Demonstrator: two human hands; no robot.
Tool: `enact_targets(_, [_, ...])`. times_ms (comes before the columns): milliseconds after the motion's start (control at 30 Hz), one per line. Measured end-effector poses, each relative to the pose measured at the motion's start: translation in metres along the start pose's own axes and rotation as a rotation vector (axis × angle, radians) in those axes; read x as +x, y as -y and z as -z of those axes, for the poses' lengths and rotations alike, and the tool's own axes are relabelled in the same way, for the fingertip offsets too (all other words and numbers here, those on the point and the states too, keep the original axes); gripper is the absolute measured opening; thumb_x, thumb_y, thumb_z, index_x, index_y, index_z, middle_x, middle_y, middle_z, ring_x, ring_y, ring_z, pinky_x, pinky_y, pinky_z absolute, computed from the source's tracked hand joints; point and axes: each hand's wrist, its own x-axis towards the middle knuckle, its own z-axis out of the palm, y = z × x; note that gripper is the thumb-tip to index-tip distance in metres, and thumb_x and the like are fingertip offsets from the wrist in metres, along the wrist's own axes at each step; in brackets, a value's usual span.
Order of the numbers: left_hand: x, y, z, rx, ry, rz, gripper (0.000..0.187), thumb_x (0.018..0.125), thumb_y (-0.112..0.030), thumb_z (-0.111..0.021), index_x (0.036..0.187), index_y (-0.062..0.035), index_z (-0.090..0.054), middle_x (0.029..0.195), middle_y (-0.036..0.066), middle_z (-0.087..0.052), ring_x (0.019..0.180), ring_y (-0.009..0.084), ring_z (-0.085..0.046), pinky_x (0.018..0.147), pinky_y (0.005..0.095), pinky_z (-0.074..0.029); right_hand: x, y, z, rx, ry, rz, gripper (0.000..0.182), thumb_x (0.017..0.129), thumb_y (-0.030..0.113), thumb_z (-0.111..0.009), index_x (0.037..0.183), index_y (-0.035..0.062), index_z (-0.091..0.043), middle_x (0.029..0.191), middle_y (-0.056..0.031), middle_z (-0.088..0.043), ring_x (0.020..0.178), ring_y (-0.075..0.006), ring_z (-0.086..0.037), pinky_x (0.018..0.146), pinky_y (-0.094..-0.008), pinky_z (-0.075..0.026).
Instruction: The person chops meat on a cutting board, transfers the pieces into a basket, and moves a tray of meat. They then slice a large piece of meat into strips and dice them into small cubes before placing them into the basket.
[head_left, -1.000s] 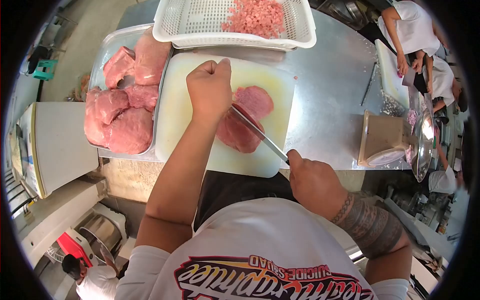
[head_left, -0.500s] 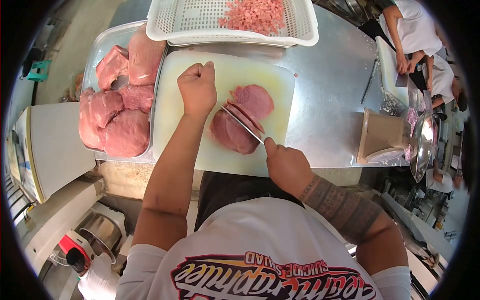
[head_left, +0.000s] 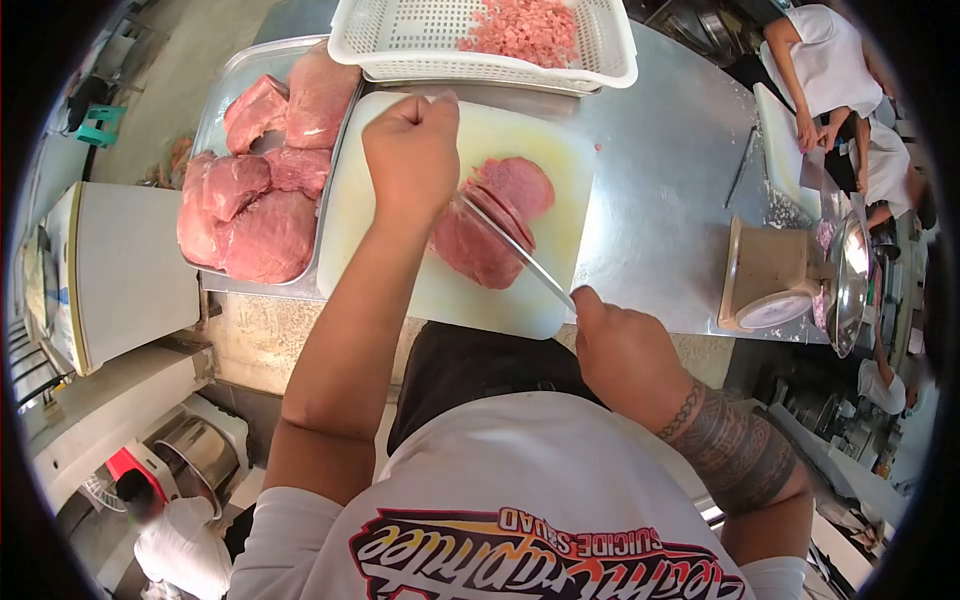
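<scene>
A long knife [head_left: 545,272] is gripped by its handle in my right hand [head_left: 625,345], and the handle is hidden by the fingers. Its blade slants up and left into a piece of raw meat [head_left: 475,250] on the white cutting board [head_left: 400,285]. Two thin cuts stand along the blade's far side, and a flat round slice [head_left: 525,185] lies beyond them. My left hand [head_left: 412,150] is closed in a fist above the upper left of the board, thumb pointing away from me, with nothing showing in it. The knife tip ends beside my left wrist.
Left of the board, a metal tray [head_left: 352,105] holds several large raw meat pieces. A white perforated basket [head_left: 395,68] with diced meat stands at the far edge. On the right are a tan scale [head_left: 770,265], a thin rod [head_left: 740,167] and people at another board [head_left: 785,150].
My right hand has drawn the knife back toward me and to the right, so more blade shows. My left fist stays closed. The whole view has shifted slightly.
</scene>
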Motion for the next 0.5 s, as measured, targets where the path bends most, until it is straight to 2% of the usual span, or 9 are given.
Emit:
enact_targets(100, [-0.007,0.016,-0.002,-0.039,-0.004,0.135,0.044,0.1,-0.011,-0.072,0.065,-0.0123,-0.046,0.058,-0.006,-0.043,0.047,0.0038,-0.033,0.044,0.0284,-0.023,0.0,0.0,0.002,-0.024,0.085,-0.043,0.02,0.094,0.005,-0.059,0.112,0.0019,-0.051,0.076,-0.0178,-0.069,0.068,-0.039,-0.071,0.06,-0.0495,-0.057])
enact_targets(333, [0.008,0.042,0.006,-0.021,-0.024,0.192,0.044,0.1,-0.011,-0.07,0.065,-0.0132,-0.044,0.056,-0.005,-0.041,0.046,0.0048,-0.033,0.043,0.0286,-0.023,0.024,-0.001,0.001,0.016,0.185,-0.052,0.023,0.091,0.002,-0.059,0.112,0.0019,-0.051,0.076,-0.0178,-0.068,0.07,-0.039,-0.072,0.061,-0.0491,-0.058])
enact_targets(433, [0.019,0.062,0.015,0.053,-0.034,0.218,0.05,0.099,-0.014,-0.069,0.06,-0.006,-0.039,0.059,-0.005,-0.035,0.059,0.0074,-0.029,0.052,0.0337,-0.03,0.042,-0.002,-0.014,0.024,0.161,-0.038,0.024,0.09,0.001,-0.06,0.113,0.0024,-0.051,0.077,-0.0174,-0.068,0.07,-0.0382,-0.073,0.061,-0.0489,-0.058])
enact_targets(500, [0.025,0.076,0.02,0.062,-0.028,0.21,0.05,0.099,-0.014,-0.069,0.06,-0.0061,-0.039,0.059,-0.005,-0.036,0.059,0.007,-0.029,0.052,0.033,-0.03,0.052,-0.005,-0.033,0.029,0.141,-0.038,0.025,0.09,0.002,-0.06,0.113,0.0028,-0.051,0.078,-0.017,-0.068,0.07,-0.0374,-0.073,0.061,-0.0482,-0.058])
